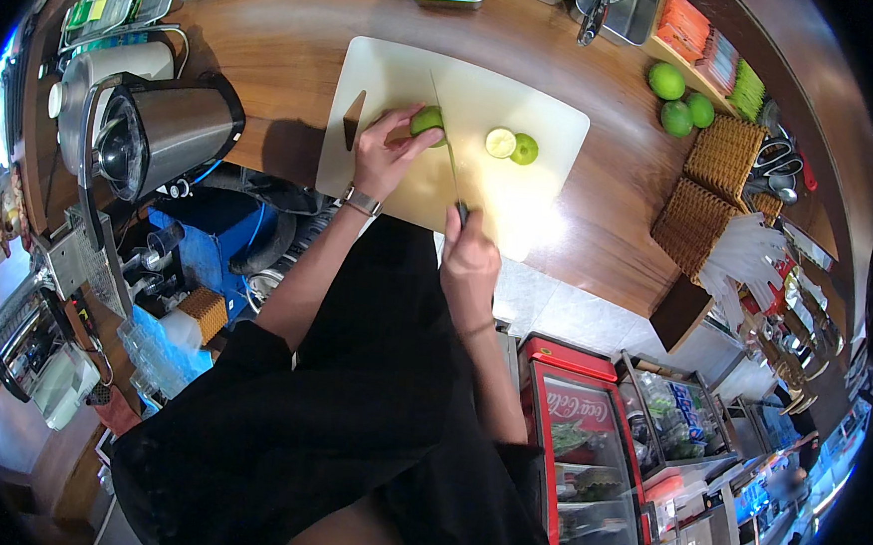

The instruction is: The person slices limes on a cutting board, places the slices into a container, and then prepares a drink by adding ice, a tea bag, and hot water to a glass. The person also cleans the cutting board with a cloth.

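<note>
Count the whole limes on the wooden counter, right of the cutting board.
3: one lime by the wooden packet holder; below it in the picture, a second lime and a third lime, side by side near the woven basket.

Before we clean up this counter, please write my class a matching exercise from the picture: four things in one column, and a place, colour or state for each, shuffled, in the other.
Column one
1. Left hand
2. Right hand
3. Three limes
4. Glass-door fridge

Column two
A. has a red frame
B. grips the knife
C. on the wooden counter, right of the cutting board
D. holds a lime left of the blade

Right pairs: 1-D, 2-B, 3-C, 4-A
</note>
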A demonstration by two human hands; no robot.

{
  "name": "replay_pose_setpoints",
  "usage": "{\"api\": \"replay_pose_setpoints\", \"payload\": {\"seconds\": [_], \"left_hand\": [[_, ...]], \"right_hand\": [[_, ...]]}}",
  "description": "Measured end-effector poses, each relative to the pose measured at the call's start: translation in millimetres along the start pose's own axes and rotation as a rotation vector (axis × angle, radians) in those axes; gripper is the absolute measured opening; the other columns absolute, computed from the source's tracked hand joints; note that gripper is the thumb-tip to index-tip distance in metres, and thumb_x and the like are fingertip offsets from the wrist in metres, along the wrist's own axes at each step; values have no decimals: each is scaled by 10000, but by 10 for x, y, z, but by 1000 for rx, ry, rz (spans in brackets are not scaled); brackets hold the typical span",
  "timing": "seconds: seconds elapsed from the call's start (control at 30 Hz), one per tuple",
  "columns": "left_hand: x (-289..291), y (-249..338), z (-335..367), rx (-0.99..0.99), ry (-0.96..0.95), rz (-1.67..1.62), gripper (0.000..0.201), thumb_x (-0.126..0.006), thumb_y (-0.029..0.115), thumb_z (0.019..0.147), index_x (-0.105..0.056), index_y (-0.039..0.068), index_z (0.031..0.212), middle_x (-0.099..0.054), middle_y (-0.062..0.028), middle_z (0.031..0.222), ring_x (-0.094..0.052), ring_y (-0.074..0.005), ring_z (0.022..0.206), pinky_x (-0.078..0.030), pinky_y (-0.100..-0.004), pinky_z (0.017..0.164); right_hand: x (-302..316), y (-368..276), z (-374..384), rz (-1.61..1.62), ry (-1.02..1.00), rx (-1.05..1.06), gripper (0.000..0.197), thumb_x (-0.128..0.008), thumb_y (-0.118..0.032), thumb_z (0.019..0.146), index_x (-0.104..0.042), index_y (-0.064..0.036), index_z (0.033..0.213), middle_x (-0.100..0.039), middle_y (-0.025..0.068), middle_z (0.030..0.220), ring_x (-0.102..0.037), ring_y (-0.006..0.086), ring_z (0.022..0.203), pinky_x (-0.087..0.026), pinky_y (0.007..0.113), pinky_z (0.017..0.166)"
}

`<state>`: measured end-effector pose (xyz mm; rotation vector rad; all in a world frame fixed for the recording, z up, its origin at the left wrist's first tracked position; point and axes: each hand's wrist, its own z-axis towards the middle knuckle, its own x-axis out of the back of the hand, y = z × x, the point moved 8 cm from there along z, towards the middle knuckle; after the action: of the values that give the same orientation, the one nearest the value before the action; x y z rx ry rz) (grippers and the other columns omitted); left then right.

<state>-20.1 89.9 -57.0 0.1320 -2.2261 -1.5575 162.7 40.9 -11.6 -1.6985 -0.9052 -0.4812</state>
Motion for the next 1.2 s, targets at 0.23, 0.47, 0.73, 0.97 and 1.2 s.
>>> {"api": "replay_pose_setpoints", "payload": {"seconds": [0.23, 0.47, 0.73, 0.97, 1.2], "left_hand": [[18, 15, 30, -48, 35, -28, 446, -784, 167, 768, -628, 5, 1153, -667, -88, 1000, -659, -124, 845, -573, -231, 698], [23, -15, -2, -62, 73, -16, 436, -779, 167, 774, -632, 6, 1151, -670, -88, 1019, -657, -116, 853, -575, -238, 707], [8, -51, -19, -126, 66, -44, 389, -707, 64, 832, -607, 12, 1205, -647, -59, 1089, -632, -106, 915, -551, -240, 767], [1, -40, -16, -143, 58, -36, 392, -722, 78, 819, -612, -5, 1187, -637, -70, 1090, -637, -123, 928, -553, -244, 758], [-4, -74, -16, -125, 59, -111, 398, -756, 107, 789, -629, -4, 1151, -631, -107, 1085, -645, -148, 928, -568, -259, 743]], "right_hand": [[-325, 74, 301, -82, -60, -90, 352, -431, -352, 987, -481, -15, 900, -587, 262, 622, -601, 446, 596, -468, 519, 519], [131, 268, -331, -84, -167, -197, 362, -404, -351, 1000, -486, 0, 964, -576, 265, 601, -592, 446, 582, -447, 521, 506], [287, 140, -441, -120, -238, -173, 364, -413, -360, 996, -493, -5, 1010, -573, 253, 593, -592, 443, 587, -452, 513, 511], [-63, 13, 125, -59, -24, -20, 330, -452, -346, 980, -496, -23, 928, -587, 257, 621, -597, 446, 597, -463, 525, 526], [-375, 122, 252, -124, -4, -3, 388, -445, -399, 973, -490, -21, 894, -597, 219, 593, -612, 419, 561, -495, 494, 505]]}}
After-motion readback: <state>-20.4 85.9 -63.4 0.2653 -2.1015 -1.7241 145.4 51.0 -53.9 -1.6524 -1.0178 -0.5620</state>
